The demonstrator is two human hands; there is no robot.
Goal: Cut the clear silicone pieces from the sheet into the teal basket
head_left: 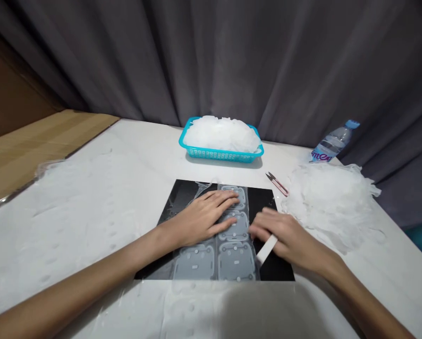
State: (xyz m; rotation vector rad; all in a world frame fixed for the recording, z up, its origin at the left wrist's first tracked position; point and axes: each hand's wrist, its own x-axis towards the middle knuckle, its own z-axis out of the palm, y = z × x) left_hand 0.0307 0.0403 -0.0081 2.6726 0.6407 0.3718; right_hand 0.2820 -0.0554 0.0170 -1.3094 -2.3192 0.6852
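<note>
A translucent sheet with rounded square silicone-like pieces (236, 266) lies on a black board (262, 200). Across its upper part rests my left hand (211, 214), palm down with fingers spread. My right hand (272, 230) is closed around a white flat stick (267, 249) just right of the sheet. The stick slants down and left, its lower end at the sheet's right edge by the nearest piece. Whether it touches the sheet I cannot tell. Thin clear film scraps (202, 187) lie at the board's upper left. My left hand hides some of the pieces.
Behind the board is a turquoise basket (225, 154) heaped with white translucent material (221, 134). Small thread snips (277, 183) lie to the right, beside a pile of white film (332, 197) and a water bottle (332, 143). Cardboard (37, 141) borders the white table (73, 202) at left.
</note>
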